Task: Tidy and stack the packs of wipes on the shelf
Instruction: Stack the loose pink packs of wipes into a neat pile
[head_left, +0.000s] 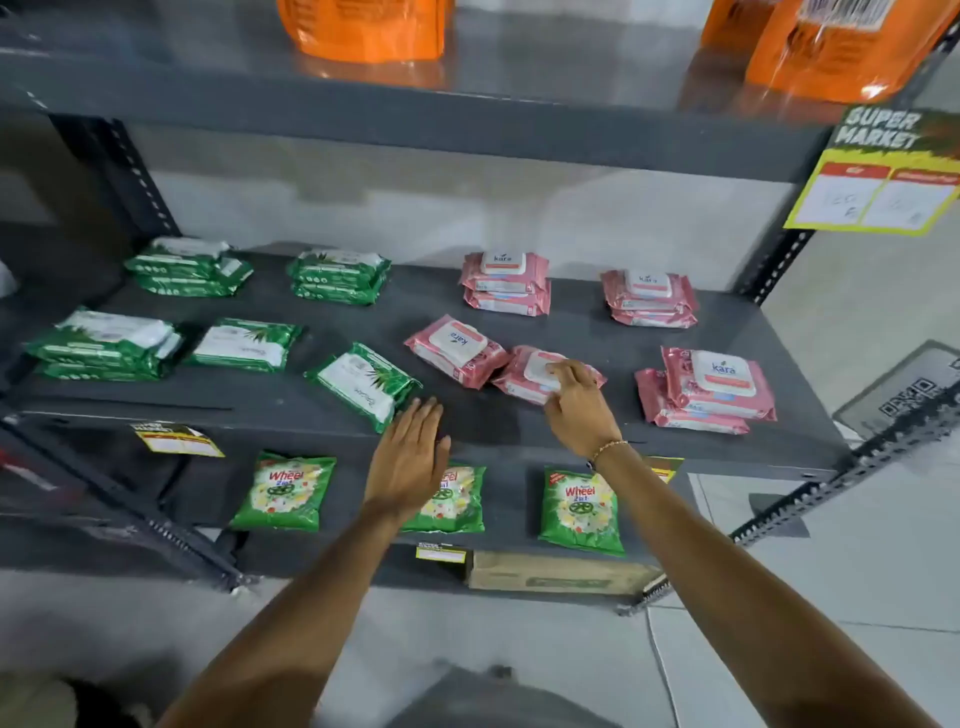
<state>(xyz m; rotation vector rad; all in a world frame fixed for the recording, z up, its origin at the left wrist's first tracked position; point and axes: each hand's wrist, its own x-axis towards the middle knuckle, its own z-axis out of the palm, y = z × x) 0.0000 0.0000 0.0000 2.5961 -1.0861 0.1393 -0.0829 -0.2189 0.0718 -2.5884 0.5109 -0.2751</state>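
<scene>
Green and pink packs of wipes lie on a dark grey shelf (571, 332). My right hand (576, 405) grips a loose pink pack (524, 379) near the front middle. Beside it a second loose pink pack (457, 351) lies tilted. My left hand (410, 457) hovers flat and open at the shelf's front edge, just right of a skewed green pack (363, 382). Pink stacks sit at the back (506, 283), back right (649, 299) and front right (711, 389). Green stacks stand at the back left (189, 265), back middle (337, 275) and front left (104, 345), with a single green pack (244, 345) alongside.
Green detergent pouches (285, 491) lie on the lower shelf, beside a cardboard box (561, 577). Orange bags (363, 26) stand on the upper shelf. A yellow price sign (878, 176) hangs at the right upright. Slotted metal posts frame both sides.
</scene>
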